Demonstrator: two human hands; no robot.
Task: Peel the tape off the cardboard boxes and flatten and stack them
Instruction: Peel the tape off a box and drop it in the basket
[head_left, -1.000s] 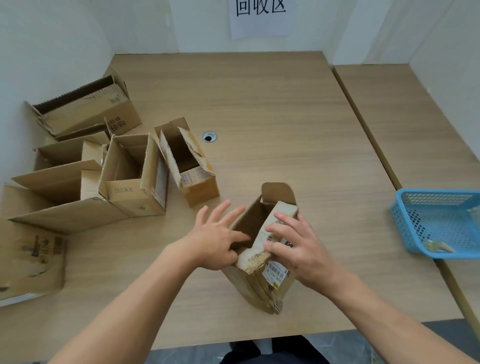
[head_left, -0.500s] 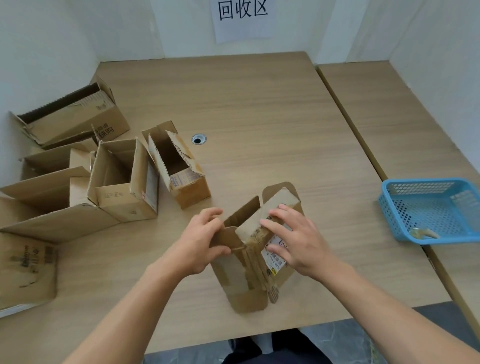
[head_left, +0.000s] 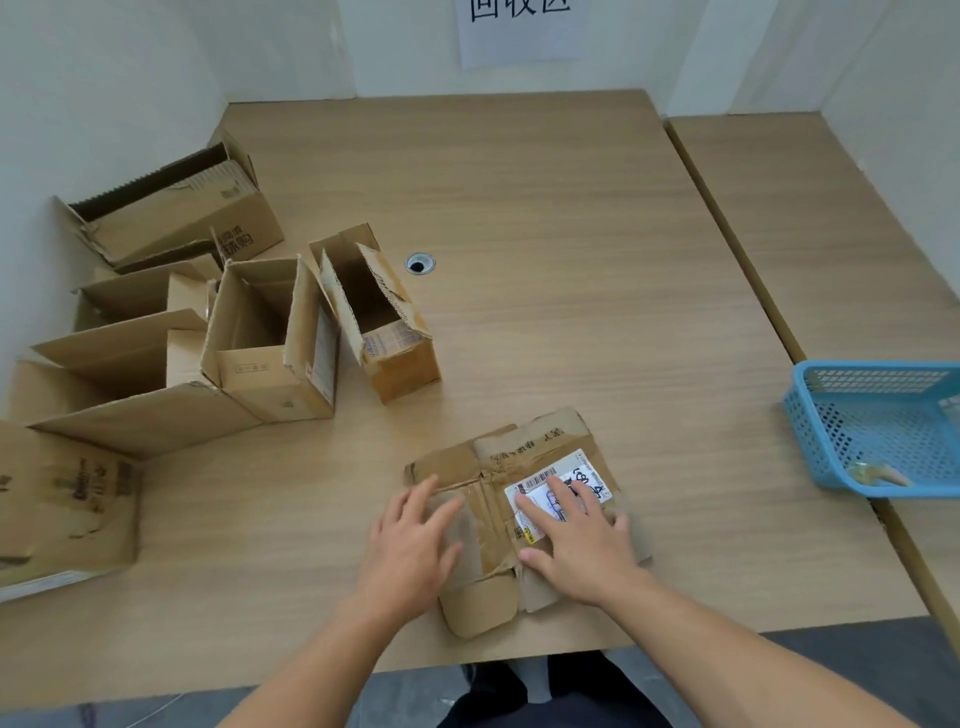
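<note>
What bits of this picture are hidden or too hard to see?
All in the head view:
1. The wall sign is cut off by the top edge, so its writing is incomplete.
2. The left hand and right hand cover part of the flattened box; the right hand also hides part of its label.
3. The pale scrap in the blue basket is too small to identify.
4. The printed box is cut off by the left edge.

Flattened cardboard box (head_left: 524, 457): one, at 6 o'clock.
Unflattened cardboard boxes (head_left: 270, 364): six, at 9 to 10 o'clock; overlap makes this count approximate.
Hands: two, left hand (head_left: 410, 540) and right hand (head_left: 576, 540).
Blue basket (head_left: 831, 447): one, at 3 o'clock.
Tables: two, main table (head_left: 519, 208) and side table (head_left: 831, 234).
Wall sign (head_left: 519, 31): one, at 12 o'clock.
</note>
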